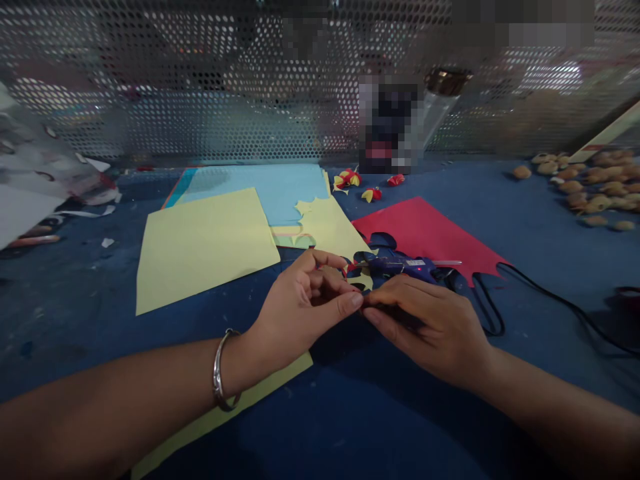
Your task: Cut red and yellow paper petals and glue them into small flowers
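My left hand [313, 293] and my right hand [425, 320] meet fingertip to fingertip over the middle of the blue table. Both pinch at one small piece, dark red where it shows; the fingers hide most of it. Just beyond them lies a blue hot glue gun [400, 267] with a small red light and a clear glue stick at its back end. Red paper [425, 230] with scalloped cut edges is behind the glue gun. A cut yellow sheet [330, 230] lies beyond my left fingers.
A whole yellow sheet [205, 247] and light blue paper [240, 193] lie to the left. Small red-and-yellow paper pieces [347, 178] sit at the back. Several nutshells [600, 180] are heaped at the far right. A black cord [565, 303] runs right. A perforated metal panel [225, 100] stands behind.
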A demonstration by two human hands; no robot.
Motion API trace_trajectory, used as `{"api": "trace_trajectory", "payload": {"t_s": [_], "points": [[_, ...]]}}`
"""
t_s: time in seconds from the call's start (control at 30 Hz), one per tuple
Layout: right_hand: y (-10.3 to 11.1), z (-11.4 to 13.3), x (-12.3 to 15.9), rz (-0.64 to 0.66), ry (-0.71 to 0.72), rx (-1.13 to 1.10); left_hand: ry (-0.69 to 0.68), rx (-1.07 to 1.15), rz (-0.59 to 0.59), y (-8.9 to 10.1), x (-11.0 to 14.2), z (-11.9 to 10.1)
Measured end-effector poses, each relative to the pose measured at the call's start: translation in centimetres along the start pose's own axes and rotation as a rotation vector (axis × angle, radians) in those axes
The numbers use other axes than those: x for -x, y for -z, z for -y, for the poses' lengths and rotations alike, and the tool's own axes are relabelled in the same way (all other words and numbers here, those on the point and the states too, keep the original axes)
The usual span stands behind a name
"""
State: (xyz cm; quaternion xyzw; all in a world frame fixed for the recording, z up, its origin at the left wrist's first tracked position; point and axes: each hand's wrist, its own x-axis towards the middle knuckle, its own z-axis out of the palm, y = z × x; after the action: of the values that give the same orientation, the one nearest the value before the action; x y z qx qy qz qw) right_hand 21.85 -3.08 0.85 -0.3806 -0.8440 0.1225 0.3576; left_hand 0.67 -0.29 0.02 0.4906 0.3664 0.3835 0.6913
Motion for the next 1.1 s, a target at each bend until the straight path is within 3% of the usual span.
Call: {"api": "trace_trajectory", "payload": {"t_s": [1.1], "points": [[-0.06, -0.04, -0.13, 0.006, 0.007, -0.022, -0.080, -0.050, 0.023, 0.04, -0.01, 0.32]]}}
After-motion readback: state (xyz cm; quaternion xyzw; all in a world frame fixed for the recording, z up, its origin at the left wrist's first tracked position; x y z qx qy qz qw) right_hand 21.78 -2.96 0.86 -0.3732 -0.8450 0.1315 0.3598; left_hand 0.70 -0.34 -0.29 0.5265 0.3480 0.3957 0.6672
